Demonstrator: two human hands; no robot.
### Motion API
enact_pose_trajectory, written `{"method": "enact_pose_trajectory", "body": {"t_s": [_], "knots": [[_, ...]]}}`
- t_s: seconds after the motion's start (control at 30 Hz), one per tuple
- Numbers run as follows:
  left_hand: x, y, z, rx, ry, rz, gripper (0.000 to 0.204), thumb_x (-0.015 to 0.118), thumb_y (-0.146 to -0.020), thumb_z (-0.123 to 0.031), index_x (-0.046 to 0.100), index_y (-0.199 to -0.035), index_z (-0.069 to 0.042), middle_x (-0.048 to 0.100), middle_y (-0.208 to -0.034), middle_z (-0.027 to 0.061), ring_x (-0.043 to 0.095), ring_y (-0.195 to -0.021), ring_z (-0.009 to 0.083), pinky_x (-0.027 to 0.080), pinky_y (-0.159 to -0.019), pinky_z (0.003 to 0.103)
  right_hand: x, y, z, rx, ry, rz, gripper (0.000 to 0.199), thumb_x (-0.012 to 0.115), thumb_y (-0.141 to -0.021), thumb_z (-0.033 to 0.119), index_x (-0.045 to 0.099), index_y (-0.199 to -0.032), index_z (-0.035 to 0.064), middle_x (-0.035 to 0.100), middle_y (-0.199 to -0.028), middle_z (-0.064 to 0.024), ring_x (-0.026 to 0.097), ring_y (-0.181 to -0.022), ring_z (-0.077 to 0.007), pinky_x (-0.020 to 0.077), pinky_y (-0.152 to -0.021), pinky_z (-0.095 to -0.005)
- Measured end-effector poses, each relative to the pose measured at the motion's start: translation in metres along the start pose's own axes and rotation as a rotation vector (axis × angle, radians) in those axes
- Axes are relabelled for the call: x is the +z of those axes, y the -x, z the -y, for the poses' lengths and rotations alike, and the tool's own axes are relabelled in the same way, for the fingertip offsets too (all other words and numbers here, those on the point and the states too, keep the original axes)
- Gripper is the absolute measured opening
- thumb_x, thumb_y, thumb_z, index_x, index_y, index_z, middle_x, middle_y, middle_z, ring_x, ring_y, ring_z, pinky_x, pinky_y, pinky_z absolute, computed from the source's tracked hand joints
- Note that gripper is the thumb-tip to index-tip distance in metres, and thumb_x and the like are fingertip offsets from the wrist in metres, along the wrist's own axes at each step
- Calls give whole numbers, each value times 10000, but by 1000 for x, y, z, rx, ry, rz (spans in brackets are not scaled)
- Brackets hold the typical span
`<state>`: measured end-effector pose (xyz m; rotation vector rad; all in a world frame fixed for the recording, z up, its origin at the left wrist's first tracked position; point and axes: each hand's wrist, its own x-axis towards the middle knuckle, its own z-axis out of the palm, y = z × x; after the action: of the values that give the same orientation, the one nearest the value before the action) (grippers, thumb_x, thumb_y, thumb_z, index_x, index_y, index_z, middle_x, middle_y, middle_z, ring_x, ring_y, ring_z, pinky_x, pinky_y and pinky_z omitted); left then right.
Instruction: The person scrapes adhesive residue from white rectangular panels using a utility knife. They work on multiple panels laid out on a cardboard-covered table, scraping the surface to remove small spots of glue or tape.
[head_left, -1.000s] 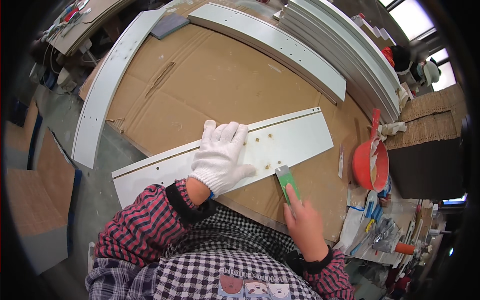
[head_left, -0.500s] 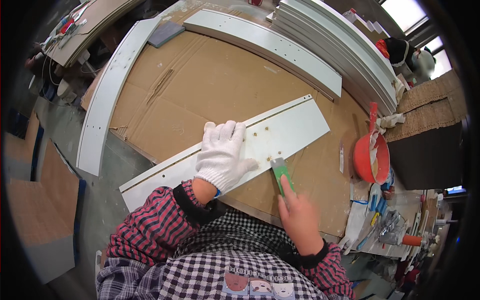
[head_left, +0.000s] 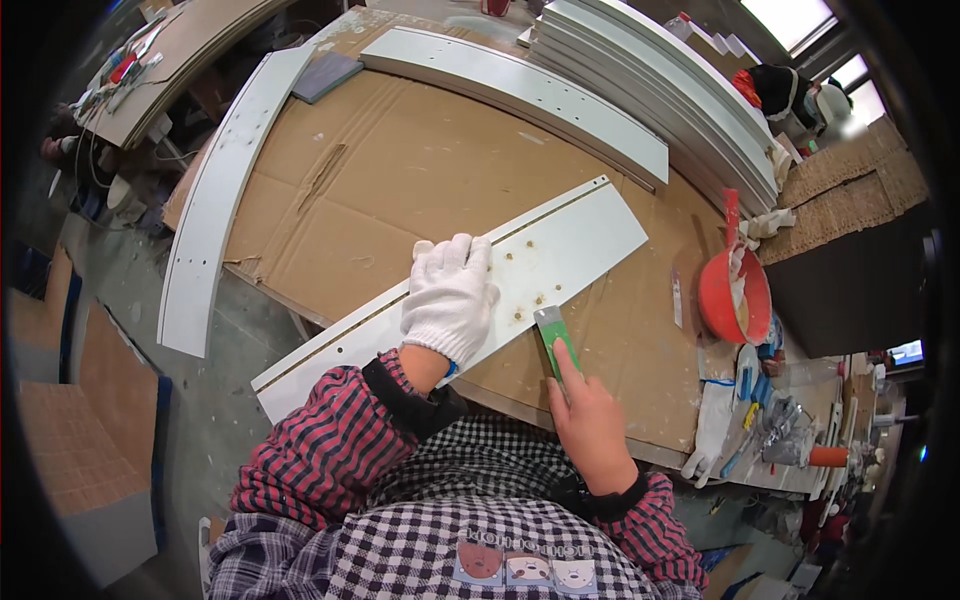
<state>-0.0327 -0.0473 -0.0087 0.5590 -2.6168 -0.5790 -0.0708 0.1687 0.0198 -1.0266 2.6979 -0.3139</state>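
My left hand, in a white knit glove, presses on a long white board. Its fingers bend over the board's far edge, and the thumb lies close against the hand. The board slants across the cardboard, with a dark groove along its far edge and several brownish spots to the right of the glove. My bare right hand is closed around a green-handled putty knife, forefinger stretched along the handle. The knife's blade is at the board's near edge, beside the spots; whether it touches is unclear.
Brown cardboard covers the table. White panels lie at the back, another panel at left, and a tall stack at back right. A red pan with pale paste stands right, near a white glove and tools.
My left thumb has drawn in against the hand. The putty knife has moved slightly off the spots toward the near edge. The view has shifted a little.
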Motion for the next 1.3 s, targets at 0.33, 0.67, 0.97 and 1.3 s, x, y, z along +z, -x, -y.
{"method": "enact_pose_trajectory", "body": {"t_s": [0.33, 0.67, 0.97, 1.3], "knots": [[-1, 3, -1, 32, -8, -7, 448, 636, -763, -149, 503, -1175, -33, 531, -1077, 119, 492, -1051, 323, 375, -934, 439, 11, -2, 1, -22, 8, -26, 561, 571, -928, 234, 380, -1455, 218, 555, -718, -182, 598, -595, -384, 498, -543, -477], [1, 5, 1, 90, 22, 41, 434, 646, -768, -150, 528, -1170, -37, 553, -1076, 140, 503, -1044, 345, 412, -912, 433, 21, -23, 10, -20, 48, -96, 565, 565, -924, 210, 376, -1457, 203, 572, -723, -206, 604, -633, -401, 496, -573, -489], [-2, 5, -4, 34, 122, 15, 425, 669, -749, -140, 529, -1136, -35, 574, -1098, 139, 497, -1036, 365, 411, -932, 439, -9, 2, -17, -32, -257, -145, 547, 573, -932, 264, 404, -1448, 200, 582, -792, -208, 600, -729, -388, 485, -655, -477], [3, 3, 2, -38, 126, 60, 379, 634, -774, -93, 550, -1142, -64, 591, -1124, 147, 499, -1064, 380, 434, -911, 456, 3, 11, 9, 8, -47, 8, 501, 555, -945, 296, 431, -1425, 220, 580, -714, -183, 610, -617, -375, 492, -553, -477]]}}
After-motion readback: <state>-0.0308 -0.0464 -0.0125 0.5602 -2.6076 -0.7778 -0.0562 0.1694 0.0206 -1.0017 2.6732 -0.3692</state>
